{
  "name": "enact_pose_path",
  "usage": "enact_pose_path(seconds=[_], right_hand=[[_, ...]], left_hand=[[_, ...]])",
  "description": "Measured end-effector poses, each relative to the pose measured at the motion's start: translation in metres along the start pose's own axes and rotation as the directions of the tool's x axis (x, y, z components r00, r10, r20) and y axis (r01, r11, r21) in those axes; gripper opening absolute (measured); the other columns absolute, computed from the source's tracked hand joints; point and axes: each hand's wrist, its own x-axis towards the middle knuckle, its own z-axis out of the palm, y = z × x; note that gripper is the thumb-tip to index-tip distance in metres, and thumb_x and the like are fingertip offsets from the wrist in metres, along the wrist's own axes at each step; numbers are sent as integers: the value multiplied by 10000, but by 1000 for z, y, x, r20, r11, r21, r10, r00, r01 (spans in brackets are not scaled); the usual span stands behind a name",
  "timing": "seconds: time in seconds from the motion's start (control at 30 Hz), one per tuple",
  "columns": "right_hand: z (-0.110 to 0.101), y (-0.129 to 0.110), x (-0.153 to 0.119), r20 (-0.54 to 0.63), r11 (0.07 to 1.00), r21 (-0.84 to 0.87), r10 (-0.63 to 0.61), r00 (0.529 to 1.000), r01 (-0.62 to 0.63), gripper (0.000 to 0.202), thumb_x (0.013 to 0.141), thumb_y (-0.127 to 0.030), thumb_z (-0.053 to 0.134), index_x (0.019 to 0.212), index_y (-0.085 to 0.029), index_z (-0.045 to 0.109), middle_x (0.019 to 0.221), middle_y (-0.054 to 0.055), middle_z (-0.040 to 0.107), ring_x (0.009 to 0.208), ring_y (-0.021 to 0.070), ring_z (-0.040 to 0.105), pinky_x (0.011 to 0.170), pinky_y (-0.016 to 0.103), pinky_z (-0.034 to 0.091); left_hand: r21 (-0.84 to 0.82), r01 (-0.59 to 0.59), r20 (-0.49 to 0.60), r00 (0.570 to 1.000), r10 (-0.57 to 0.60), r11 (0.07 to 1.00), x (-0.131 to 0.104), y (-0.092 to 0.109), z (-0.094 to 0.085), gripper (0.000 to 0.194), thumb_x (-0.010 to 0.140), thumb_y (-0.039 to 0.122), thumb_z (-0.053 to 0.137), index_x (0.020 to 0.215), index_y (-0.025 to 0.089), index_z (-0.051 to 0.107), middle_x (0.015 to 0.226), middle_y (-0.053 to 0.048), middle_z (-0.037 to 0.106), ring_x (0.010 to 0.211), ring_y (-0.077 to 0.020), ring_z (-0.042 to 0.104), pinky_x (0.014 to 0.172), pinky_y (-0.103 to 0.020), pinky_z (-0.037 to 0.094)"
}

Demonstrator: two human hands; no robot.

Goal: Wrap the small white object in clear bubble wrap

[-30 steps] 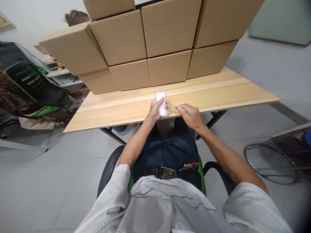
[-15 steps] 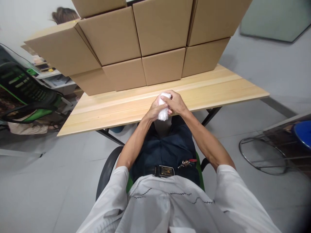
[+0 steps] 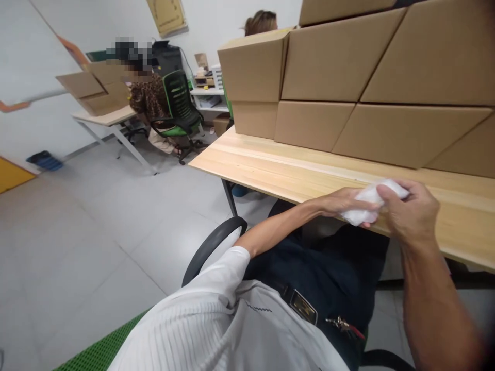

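A small white bundle, which looks soft and wrapped, point(image 3: 373, 200) is held between both hands over the front edge of the wooden table point(image 3: 270, 170). My left hand point(image 3: 340, 202) grips its left side, with the thumb lying across it. Around the right end, my right hand point(image 3: 415, 208) is closed, its thumb pressed on top. Some fingers of both hands are hidden behind the bundle.
Stacked cardboard boxes point(image 3: 315, 121) line the table's back. At the left, a person in a patterned top point(image 3: 149, 95) sits on a green and black chair point(image 3: 181, 103) by another table point(image 3: 112, 117). Another person's hair point(image 3: 260, 23) shows behind the boxes.
The view has swung left, bringing the seated person and second table into sight. Both hands still hold the white bundle, which now lies more slanted and further right in view.
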Motion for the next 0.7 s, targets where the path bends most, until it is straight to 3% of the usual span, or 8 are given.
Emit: enact_pose_path(seconds=[0.13, 0.27, 0.43, 0.57, 0.7], right_hand=[[-11, -7, 10, 107, 982, -188, -4, 994, 24, 195, 746, -368, 793, 930, -313, 759, 1088, 135, 900, 1041, 357, 826, 1057, 539, 625], [-13, -14, 24, 238, 872, -465, -44, 970, 153, 112, 862, -439, 739, 822, -336, 721, 893, 74, 784, 872, 327, 685, 916, 506, 510], [2, -13, 27, 179, 794, -559, -164, 970, 238, 199, 899, -486, 635, 765, -355, 569, 697, 2, 451, 727, 284, 380, 779, 466, 324], [9, -8, 25, 116, 768, -595, -209, 971, 236, 222, 936, -424, 597, 752, -358, 493, 668, -13, 352, 709, 272, 320, 725, 459, 275], [12, -14, 25, 94, 767, -600, -216, 972, 228, 294, 945, -340, 624, 722, -355, 432, 644, -26, 305, 686, 255, 279, 708, 457, 257]], left_hand=[[60, 25, -29, 999, -23, 998, 8, -7, 0, 453, 751, 282, 1125, 1063, 199, 807, 941, -86, 807, 779, -198, 730, 710, -345, 580], [187, 28, -29, 999, -23, 982, 13, -8, -1, 213, 819, 210, 1008, 872, 205, 801, 889, -92, 777, 769, -206, 711, 706, -358, 546], [190, -60, 24, 998, 56, 980, 8, -5, -1, 308, 673, 153, 1073, 816, 212, 807, 820, -68, 757, 746, -211, 673, 697, -368, 517], [176, -41, -4, 999, 42, 983, 5, -4, 0, 335, 656, 228, 1094, 815, 231, 799, 841, -42, 765, 747, -199, 672, 679, -345, 498], [188, -76, 55, 996, 67, 979, 11, -8, -5, 349, 634, 153, 1080, 860, 216, 821, 820, -48, 775, 720, -205, 662, 674, -358, 493]])
